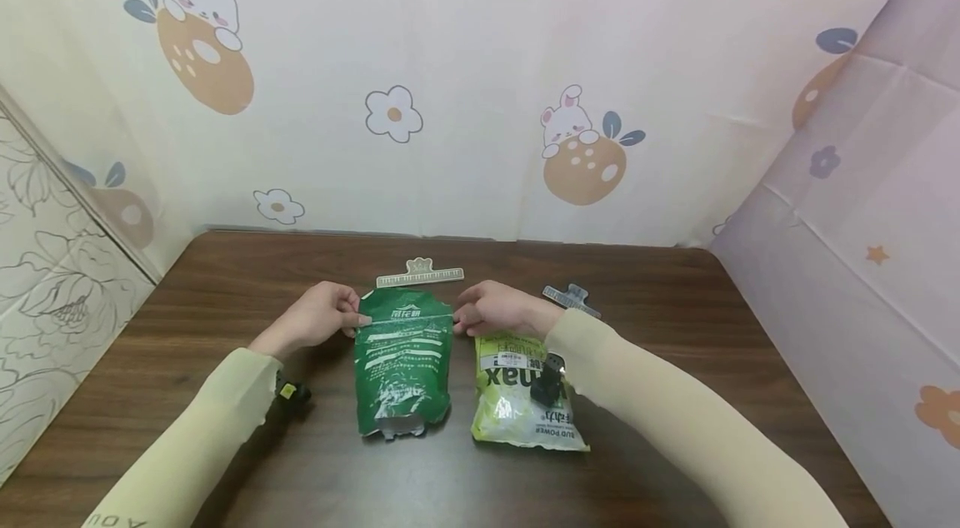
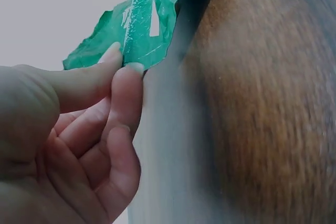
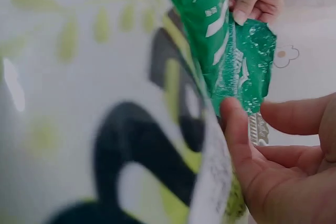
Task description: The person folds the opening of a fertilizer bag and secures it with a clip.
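Note:
A green bag (image 1: 405, 361) lies on the table, creased across near its upper end. My left hand (image 1: 318, 316) pinches its left edge at the crease between thumb and index finger, seen closely in the left wrist view on the green film (image 2: 149, 30). At the bag's right edge is my right hand (image 1: 498, 310); the right wrist view shows its thumb and index finger (image 3: 236, 124) apart, at the edge of the green bag (image 3: 254, 61). Below my right hand and wrist lies a yellow-green and white bag (image 1: 517, 403), partly covered by them.
A pale clip (image 1: 420, 274) with a ruler-like bar lies just behind the green bag. Farther right, behind my right wrist, is a grey-blue clip (image 1: 572, 298). A patterned curtain (image 1: 465, 161) hangs along the back edge of the brown table (image 1: 247, 278).

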Tool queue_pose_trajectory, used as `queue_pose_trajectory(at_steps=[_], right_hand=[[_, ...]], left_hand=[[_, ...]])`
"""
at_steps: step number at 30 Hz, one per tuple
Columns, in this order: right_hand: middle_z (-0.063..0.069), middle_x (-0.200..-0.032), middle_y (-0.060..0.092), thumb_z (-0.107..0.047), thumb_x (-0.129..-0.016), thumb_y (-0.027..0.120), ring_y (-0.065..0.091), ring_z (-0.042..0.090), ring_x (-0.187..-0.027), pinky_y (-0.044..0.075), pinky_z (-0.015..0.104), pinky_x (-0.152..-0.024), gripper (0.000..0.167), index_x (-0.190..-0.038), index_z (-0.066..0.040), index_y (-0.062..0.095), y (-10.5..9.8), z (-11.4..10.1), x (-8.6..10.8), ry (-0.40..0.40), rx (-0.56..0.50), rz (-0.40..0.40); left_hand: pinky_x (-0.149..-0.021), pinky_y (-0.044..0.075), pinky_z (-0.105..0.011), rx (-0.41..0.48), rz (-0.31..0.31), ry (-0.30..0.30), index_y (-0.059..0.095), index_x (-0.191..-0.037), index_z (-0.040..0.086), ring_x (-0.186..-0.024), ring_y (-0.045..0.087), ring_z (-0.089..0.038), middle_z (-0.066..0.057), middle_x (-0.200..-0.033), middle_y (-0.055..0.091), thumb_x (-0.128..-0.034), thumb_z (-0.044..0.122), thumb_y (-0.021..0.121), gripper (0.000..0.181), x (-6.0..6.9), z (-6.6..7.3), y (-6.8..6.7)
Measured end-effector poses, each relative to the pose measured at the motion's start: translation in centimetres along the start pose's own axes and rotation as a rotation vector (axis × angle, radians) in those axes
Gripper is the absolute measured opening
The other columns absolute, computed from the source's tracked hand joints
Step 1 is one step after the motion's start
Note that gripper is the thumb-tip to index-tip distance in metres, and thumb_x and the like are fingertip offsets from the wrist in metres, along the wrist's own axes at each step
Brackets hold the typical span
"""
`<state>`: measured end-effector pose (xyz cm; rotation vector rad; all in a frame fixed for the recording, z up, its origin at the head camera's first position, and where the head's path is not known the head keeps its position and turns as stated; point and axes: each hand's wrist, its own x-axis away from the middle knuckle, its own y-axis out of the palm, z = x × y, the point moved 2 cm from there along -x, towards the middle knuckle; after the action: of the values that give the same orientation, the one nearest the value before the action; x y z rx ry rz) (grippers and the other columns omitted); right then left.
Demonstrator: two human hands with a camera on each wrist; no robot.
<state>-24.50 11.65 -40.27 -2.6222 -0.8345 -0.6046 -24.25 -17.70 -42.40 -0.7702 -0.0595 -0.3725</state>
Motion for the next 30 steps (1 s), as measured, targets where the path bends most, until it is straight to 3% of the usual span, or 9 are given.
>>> queue_pose_trajectory(at_steps=[10, 17, 23, 30], right_hand=[[0.017, -0.110, 0.068, 0.003, -0.095, 0.059, 0.069, 0.022, -0.095, 0.055, 0.031, -0.084, 0.043, -0.136, 0.013, 0.049, -0.2, 0.5, -0.4, -0.008, -0.051, 0.029], [0.018, -0.107, 0.068, 0.004, -0.095, 0.059, 0.068, 0.021, -0.091, 0.053, 0.033, -0.086, 0.038, -0.132, 0.012, 0.052, -0.5, 0.5, -0.3, -0.009, -0.110, 0.068], [0.016, -0.102, 0.066, 0.003, -0.095, 0.061, 0.066, 0.017, -0.084, 0.053, 0.036, -0.089, 0.033, -0.126, 0.012, 0.055, -0.3, 0.3, -0.3, -0.030, -0.086, 0.069], [0.013, -0.091, 0.066, 0.003, -0.094, 0.062, 0.064, 0.017, -0.080, 0.054, 0.030, -0.076, 0.016, -0.110, 0.006, 0.064, -0.5, 0.3, -0.1, -0.060, -0.028, 0.093]], left_hand=[[-0.065, 0.042, -0.035, 0.073, 0.018, -0.036, 0.066, -0.087, 0.005, -0.071, 0.061, -0.026, -0.005, -0.071, 0.068, -0.0908, 0.017, 0.075, 0.016, 0.5, -0.1, -0.3], [-0.065, 0.037, -0.036, 0.131, 0.031, -0.024, 0.065, -0.087, 0.005, -0.073, 0.057, -0.030, -0.013, -0.074, 0.070, -0.0906, 0.021, 0.075, 0.019, 1.0, 0.5, -0.6], [-0.068, 0.038, -0.037, 0.162, 0.028, -0.003, 0.064, -0.086, 0.004, -0.075, 0.059, -0.030, -0.017, -0.073, 0.068, -0.0902, 0.022, 0.076, 0.022, 1.4, 0.9, -0.9], [-0.078, 0.043, -0.039, 0.218, 0.010, 0.020, 0.063, -0.096, 0.004, -0.083, 0.060, -0.030, -0.019, -0.078, 0.068, -0.0890, 0.024, 0.077, 0.026, 1.7, 1.4, -1.1]])
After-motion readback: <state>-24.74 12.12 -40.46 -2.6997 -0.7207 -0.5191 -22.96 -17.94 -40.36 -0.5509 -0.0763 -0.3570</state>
